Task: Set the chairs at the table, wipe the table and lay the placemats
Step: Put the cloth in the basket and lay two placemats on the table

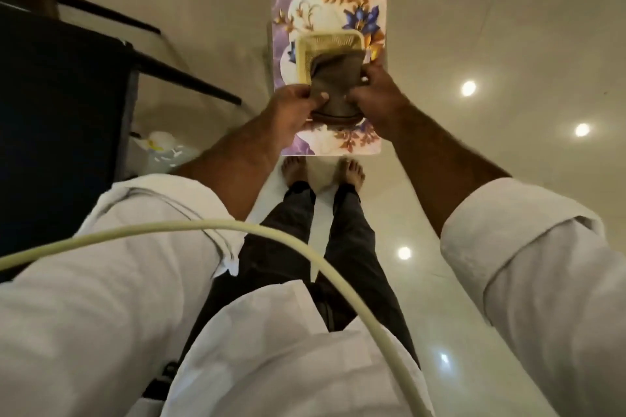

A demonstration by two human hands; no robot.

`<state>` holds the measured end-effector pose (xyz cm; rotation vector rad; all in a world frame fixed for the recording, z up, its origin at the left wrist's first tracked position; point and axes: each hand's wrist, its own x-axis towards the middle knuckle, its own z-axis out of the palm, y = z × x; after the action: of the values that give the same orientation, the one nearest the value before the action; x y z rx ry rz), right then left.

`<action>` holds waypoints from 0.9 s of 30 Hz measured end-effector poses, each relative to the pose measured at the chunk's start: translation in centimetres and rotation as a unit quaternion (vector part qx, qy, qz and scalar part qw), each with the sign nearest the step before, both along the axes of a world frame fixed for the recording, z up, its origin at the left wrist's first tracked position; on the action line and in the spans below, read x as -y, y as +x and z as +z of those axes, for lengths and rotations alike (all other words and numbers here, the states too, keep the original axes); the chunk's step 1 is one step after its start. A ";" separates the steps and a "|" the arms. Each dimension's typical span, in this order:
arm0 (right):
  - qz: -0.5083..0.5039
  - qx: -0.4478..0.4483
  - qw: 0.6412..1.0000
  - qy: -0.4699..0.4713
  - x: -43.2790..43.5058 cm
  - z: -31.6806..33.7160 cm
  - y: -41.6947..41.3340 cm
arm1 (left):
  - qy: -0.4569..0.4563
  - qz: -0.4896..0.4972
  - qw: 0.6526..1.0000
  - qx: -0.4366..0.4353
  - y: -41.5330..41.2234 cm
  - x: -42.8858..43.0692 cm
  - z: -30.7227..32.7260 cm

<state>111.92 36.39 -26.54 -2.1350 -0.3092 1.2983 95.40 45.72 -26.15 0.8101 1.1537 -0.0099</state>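
Nearest, a pale cable (216,223) arcs across a white shirt (271,349) with rolled sleeves. Below it dark trousers (352,247) lead down to bare feet (294,169) on a glossy pale floor (508,44) that mirrors round ceiling lights. Both forearms reach forward, away from the body. The left grip (294,112) holds the near left edge of a floral placemat (338,3), its thumb pressed down on a folded grey-brown cloth (333,81) and its fingers tucked beneath. The right grip (376,91) is curled over the cloth's right side and the placemat's right edge, pinching both. The placemat is carried flat above the floor, just beyond the toes, its long side running away from the person; it shows blue flowers, brown leaves and purple borders. A darker brown band shows under the cloth's near end. The cloth's far end lies in a pale yellow perforated basket (325,41) that sits on the middle of the placemat. To the left stands dark furniture (67,112) with black bars, and a blurred pale bag (162,145) lies at its foot.
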 end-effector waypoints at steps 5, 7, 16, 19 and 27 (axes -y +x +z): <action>0.118 0.168 0.975 -0.079 -2.5 -3.9 1.3 | 0.189 -0.041 0.962 -0.192 2.0 -0.9 -6.7; 0.155 0.182 0.967 -0.087 -3.3 -5.5 1.6 | 0.243 -0.082 0.934 -0.248 2.5 -0.8 -8.0; 0.175 0.273 0.940 -0.107 -3.8 -6.7 1.6 | 0.271 -0.127 0.928 -0.221 4.1 -1.1 -8.6; 0.200 0.285 0.930 -0.117 -3.6 -6.6 1.6 | 0.317 -0.204 0.889 -0.261 4.5 -1.6 -8.0; 0.113 0.361 0.924 -0.058 -1.0 -5.8 4.1 | 0.350 -0.160 0.850 -0.360 2.0 -0.2 -8.4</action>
<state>116.02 37.40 -32.32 -2.6805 -0.8124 0.5884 97.39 45.90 -34.58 1.7462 1.7474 -0.1946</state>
